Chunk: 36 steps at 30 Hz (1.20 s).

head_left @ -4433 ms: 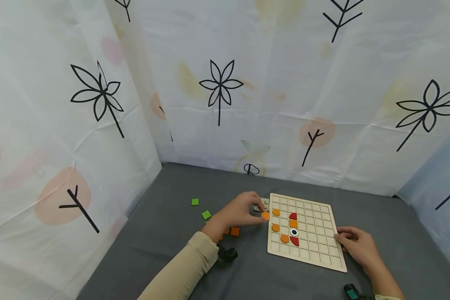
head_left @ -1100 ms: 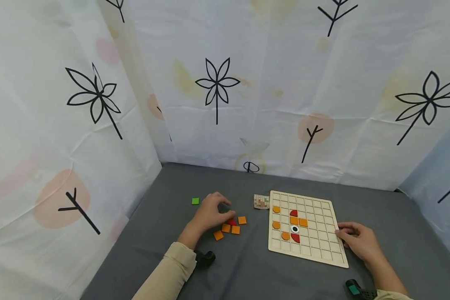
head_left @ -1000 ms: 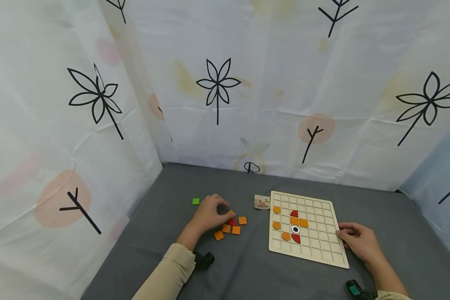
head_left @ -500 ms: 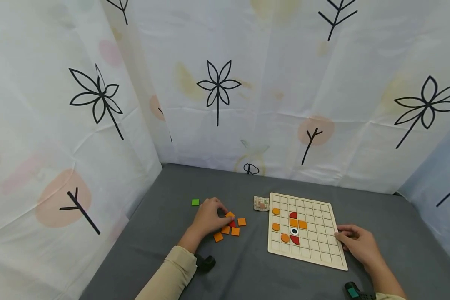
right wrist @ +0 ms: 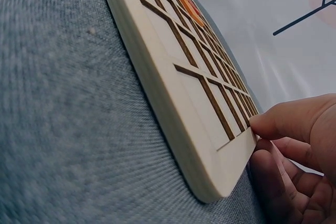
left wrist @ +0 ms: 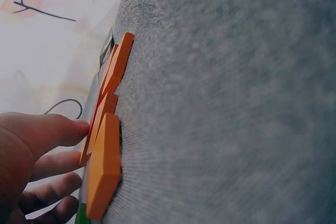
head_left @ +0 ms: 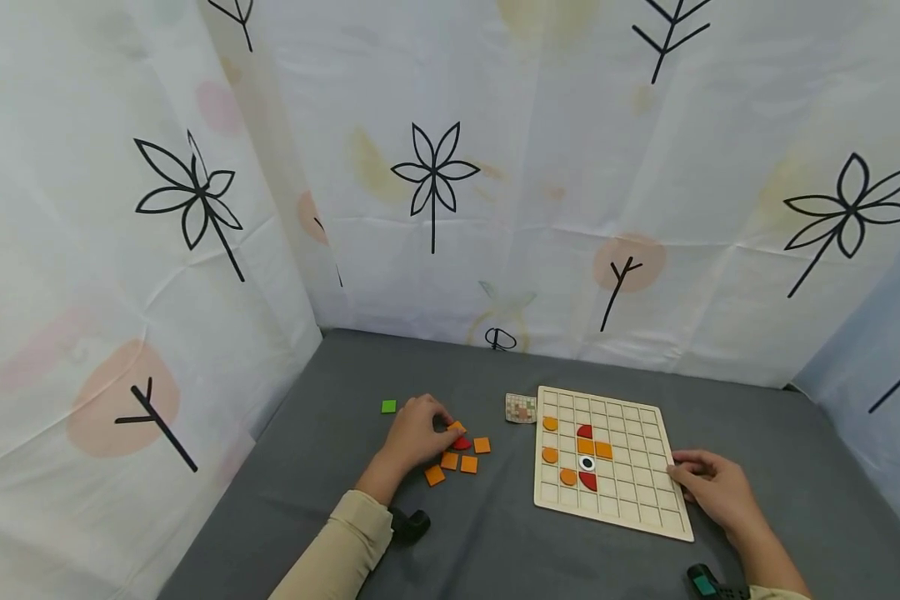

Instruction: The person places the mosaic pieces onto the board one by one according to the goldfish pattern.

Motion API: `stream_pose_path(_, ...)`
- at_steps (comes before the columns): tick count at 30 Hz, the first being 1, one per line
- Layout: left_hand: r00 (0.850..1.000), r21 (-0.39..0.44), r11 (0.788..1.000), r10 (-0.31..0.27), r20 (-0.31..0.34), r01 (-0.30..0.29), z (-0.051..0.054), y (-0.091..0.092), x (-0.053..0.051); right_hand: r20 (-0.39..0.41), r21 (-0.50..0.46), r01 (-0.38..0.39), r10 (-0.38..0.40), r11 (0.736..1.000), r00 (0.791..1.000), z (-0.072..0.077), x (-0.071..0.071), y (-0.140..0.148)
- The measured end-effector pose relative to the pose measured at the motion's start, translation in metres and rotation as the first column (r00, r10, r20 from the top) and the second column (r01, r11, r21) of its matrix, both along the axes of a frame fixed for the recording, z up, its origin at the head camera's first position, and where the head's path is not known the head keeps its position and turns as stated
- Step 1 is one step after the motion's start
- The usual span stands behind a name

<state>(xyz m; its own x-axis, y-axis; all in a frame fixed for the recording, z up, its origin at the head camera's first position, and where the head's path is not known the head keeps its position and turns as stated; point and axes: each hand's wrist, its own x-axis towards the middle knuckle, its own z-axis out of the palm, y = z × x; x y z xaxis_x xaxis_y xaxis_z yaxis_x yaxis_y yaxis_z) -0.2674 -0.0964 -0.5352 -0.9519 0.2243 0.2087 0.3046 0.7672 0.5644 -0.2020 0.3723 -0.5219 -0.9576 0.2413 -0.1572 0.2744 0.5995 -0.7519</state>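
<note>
My left hand point(head_left: 417, 433) is at a cluster of loose pieces left of the board. Its thumb and index finger pinch a red quarter-circle tile point(head_left: 461, 443) among orange square tiles point(head_left: 468, 464). In the left wrist view the thumb tip touches the red edge; the other fingers point(left wrist: 58, 187) are loosely bent. My right hand point(head_left: 716, 487) grips the right edge of the wooden grid board point(head_left: 633, 479), thumb on top and fingers curled beneath. On the board sit orange discs point(head_left: 550, 455), orange squares point(head_left: 603, 450), red quarter-circles point(head_left: 588, 481) and a black-and-white eye disc point(head_left: 587, 463).
A small patterned card point(head_left: 521, 408) lies against the board's left edge. One green square point(head_left: 388, 407) lies beyond the left hand. Grey cloth point(head_left: 510, 550) covers the table, with printed curtains point(head_left: 540, 208) behind it and at the sides.
Since the oldest frame, my left hand has set an orange square on the board and moved left to the loose tiles. Lately the red tile has turned under its fingers. My right hand stays put.
</note>
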Motion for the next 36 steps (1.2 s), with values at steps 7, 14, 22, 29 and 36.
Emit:
stream_pose_path(7,0.999,0.018,0.999,-0.033,-0.021,0.034,0.0,-0.002,-0.001,-0.008,0.011,0.008,-0.008,1.0,1.0,0.0,0.0,-0.001)
stream_pose_path(14,0.998,0.021,0.999,-0.042,0.047,0.041,0.004,-0.006,-0.001,-0.001,0.007,0.013,-0.012,1.0,1.0,0.0,-0.001,-0.001)
stream_pose_path(22,0.994,0.05,0.996,-0.078,0.072,0.074,0.007,-0.01,-0.001,-0.003,0.007,0.0,0.0,1.0,1.0,0.001,0.0,0.0)
stream_pose_path(29,0.994,0.047,0.995,-0.092,0.064,0.089,0.006,-0.011,-0.002,0.003,0.0,-0.017,0.017,1.0,1.0,0.002,0.001,0.001)
stream_pose_path(36,0.994,0.043,0.995,-0.089,0.067,0.086,0.007,-0.009,-0.005,0.003,0.0,-0.018,0.018,1.0,1.0,0.002,0.001,0.001)
